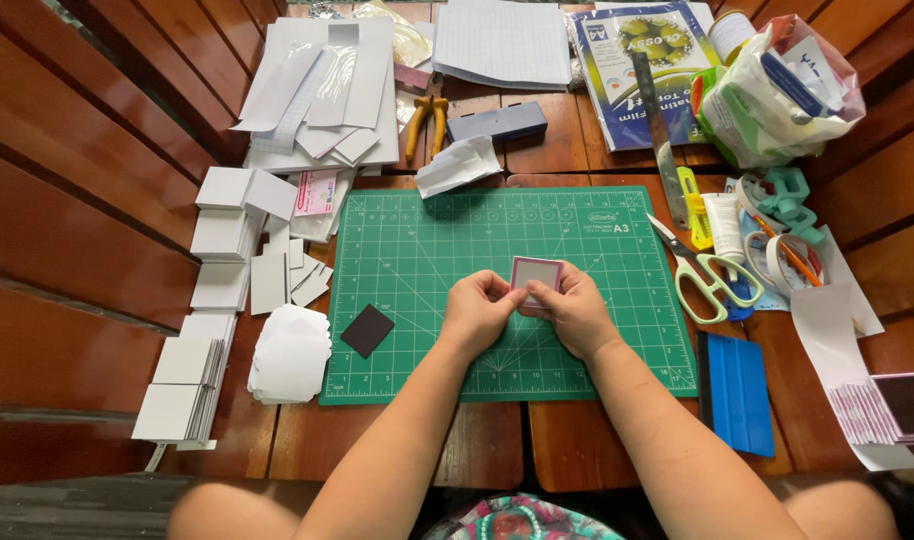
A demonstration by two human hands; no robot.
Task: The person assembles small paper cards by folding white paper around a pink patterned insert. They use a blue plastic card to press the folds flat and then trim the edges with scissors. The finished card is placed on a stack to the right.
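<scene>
A small square card, grey-white with a pink border, is held upright above the middle of a green cutting mat. My left hand pinches its lower left edge. My right hand grips its lower right edge. Both hands meet over the mat's centre. A dark square piece lies flat on the mat to the left of my left hand.
Stacks of white square cards and cut white sheets fill the left side. Scissors, a metal ruler, tape rolls, a blue squeegee and a plastic bag lie right. Yellow-handled pliers sit behind the mat.
</scene>
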